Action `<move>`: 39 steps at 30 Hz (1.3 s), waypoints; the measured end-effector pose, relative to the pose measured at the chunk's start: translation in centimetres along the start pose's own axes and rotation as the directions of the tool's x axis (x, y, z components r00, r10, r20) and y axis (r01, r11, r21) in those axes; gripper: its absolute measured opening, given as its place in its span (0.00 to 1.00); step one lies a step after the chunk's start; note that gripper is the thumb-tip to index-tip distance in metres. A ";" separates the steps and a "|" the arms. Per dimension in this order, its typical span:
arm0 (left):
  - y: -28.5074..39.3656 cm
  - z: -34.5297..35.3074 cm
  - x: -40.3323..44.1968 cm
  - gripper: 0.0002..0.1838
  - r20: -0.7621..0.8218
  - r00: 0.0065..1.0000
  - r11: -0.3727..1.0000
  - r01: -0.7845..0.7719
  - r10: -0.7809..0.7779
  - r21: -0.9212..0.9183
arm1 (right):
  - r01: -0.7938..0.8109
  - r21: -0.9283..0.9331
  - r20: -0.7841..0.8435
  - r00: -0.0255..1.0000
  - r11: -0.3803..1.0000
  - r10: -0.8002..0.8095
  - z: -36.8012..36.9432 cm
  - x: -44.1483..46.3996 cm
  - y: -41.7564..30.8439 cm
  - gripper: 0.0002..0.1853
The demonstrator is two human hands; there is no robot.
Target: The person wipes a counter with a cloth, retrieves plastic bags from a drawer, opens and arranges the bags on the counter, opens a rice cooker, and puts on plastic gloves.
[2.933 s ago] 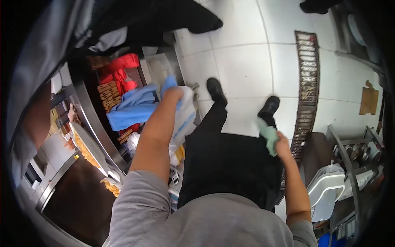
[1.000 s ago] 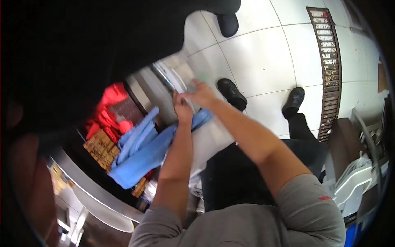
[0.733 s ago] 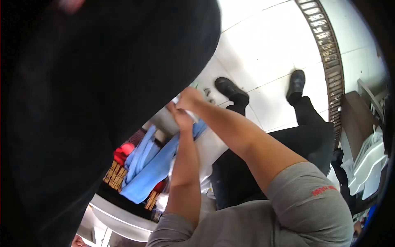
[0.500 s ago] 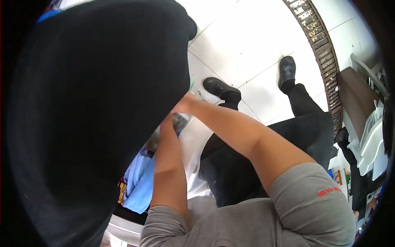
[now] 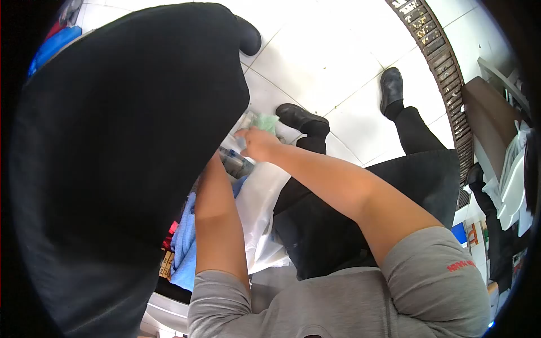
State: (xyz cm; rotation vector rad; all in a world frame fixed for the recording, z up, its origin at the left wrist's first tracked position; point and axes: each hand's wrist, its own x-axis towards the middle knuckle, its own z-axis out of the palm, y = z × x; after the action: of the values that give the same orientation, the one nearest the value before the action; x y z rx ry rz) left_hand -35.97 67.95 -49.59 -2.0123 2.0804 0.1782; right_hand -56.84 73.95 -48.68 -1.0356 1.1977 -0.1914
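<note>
My right hand has its fingers curled at a bin-like spot of clear and pale plastic; what they grip is too small to make out. Beside its fingertips lies a pale green plastic piece. Just below is a clear plastic bottle or packet with a blue part. My left forearm reaches in next to it, but the left hand is hidden behind the black clothing. A white plastic bag hangs between my forearms. A blue cloth lies left of my left forearm.
A person in black clothing, with a black shoe, fills the left side. Brown slatted drain grating curves across the white tiled floor. White bags hang at the right, near another person's dark leg.
My right hand has come out from behind the black clothing into fuller view. The pale green plastic and the clear bottle or packet now show more. My left forearm has shifted slightly left.
</note>
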 end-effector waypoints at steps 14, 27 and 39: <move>3.7 -4.6 -8.6 0.15 0.205 0.686 0.428 0.629 -0.698 -0.649 | -0.046 0.114 -0.175 0.982 0.992 0.066 -3.3 -5.3 2.8 0.18; 18.0 -19.4 -17.0 0.30 0.451 0.883 0.454 0.456 -0.127 -0.765 | -0.098 0.649 0.285 0.951 0.754 -0.122 -9.7 -11.8 -3.6 0.28; 34.5 -37.3 -21.6 0.23 0.546 0.784 0.478 0.374 0.296 -0.795 | -0.021 0.699 -0.400 0.817 0.715 0.415 -37.7 -43.1 4.0 0.21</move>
State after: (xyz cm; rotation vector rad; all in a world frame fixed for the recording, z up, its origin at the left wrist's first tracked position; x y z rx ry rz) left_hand -73.15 80.89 -10.82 -1.9305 1.5229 2.0210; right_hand -107.22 81.88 -22.36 -0.1626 1.5801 -0.7046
